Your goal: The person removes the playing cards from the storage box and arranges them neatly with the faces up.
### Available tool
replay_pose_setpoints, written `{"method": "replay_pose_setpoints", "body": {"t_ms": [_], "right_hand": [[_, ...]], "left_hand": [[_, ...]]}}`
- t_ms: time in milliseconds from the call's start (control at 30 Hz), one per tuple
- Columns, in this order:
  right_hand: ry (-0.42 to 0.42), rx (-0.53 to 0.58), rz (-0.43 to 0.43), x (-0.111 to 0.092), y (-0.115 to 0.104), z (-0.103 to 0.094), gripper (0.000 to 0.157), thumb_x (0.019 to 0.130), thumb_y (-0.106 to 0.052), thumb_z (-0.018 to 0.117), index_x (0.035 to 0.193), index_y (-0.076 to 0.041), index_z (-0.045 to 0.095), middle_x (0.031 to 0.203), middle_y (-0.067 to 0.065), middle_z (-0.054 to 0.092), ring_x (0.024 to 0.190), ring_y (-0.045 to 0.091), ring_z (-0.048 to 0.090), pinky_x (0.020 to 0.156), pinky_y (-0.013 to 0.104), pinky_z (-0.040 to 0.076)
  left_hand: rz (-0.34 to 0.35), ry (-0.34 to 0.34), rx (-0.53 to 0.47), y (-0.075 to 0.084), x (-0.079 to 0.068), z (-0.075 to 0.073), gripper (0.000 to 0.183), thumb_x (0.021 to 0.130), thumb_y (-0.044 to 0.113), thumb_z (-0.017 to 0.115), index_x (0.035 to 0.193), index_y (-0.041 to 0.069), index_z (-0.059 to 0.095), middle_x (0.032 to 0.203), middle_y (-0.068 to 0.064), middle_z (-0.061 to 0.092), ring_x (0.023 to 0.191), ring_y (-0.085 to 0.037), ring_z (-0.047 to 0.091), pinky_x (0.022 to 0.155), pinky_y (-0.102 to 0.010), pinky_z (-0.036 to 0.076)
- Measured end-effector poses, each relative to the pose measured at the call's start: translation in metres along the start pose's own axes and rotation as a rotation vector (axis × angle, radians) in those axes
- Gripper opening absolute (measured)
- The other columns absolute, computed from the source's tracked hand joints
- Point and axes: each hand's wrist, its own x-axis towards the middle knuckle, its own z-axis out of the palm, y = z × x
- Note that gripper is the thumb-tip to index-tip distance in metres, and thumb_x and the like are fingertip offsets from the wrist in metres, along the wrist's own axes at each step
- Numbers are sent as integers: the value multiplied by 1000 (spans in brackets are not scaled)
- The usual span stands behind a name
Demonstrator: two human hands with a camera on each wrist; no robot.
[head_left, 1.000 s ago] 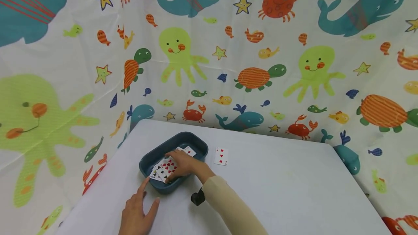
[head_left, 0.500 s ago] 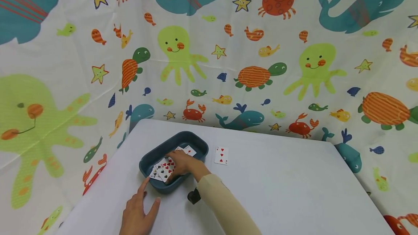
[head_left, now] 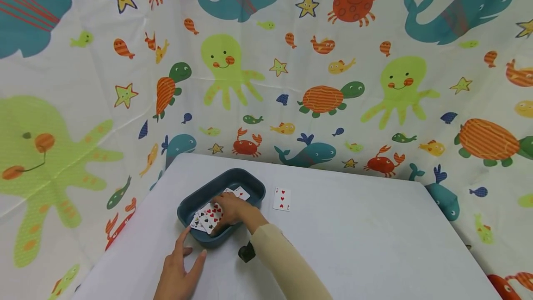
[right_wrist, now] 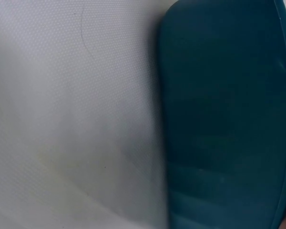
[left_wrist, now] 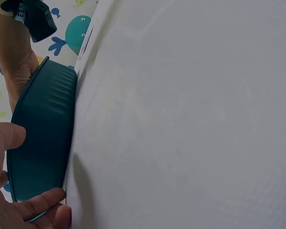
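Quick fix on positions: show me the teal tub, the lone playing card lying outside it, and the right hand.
Teal tub (left_wrist: 44,131): left wrist view, on its outer side wall.
Lone playing card (head_left: 281,199): head view, middle of its upward face.
Right hand (head_left: 231,208): head view, on the back of the hand.

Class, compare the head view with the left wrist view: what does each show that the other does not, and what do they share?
Only the head view: the container's inside, and the faces of the cards in it and of the lone card beside it.

Only the left wrist view: faint ridges on the container's outer wall.

Both: container, left hand, part of the right hand, white tabletop and patterned backdrop.
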Motion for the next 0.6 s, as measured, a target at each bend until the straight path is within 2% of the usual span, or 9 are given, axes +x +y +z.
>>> {"method": "replay_pose_setpoints", "body": {"t_ms": [467,600], "right_hand": [[90,-29,-40,-1,3,3,84,73,-56,88,144,-25,57,145,-2,53,131,14,47,109,33,43],[121,-23,-44,-1,4,4,81,74,-57,87,142,-25,59,144,-3,54,133,14,47,112,33,41]], "left_hand": [[25,13,-8,-3,0,1,83,99,44,63,161,19,14,134,-31,58,125,-50,50,98,-71,42],[41,12,-14,-4,1,1,81,100,43,62,161,18,15,133,-32,59,124,-52,51,98,-71,42]]}}
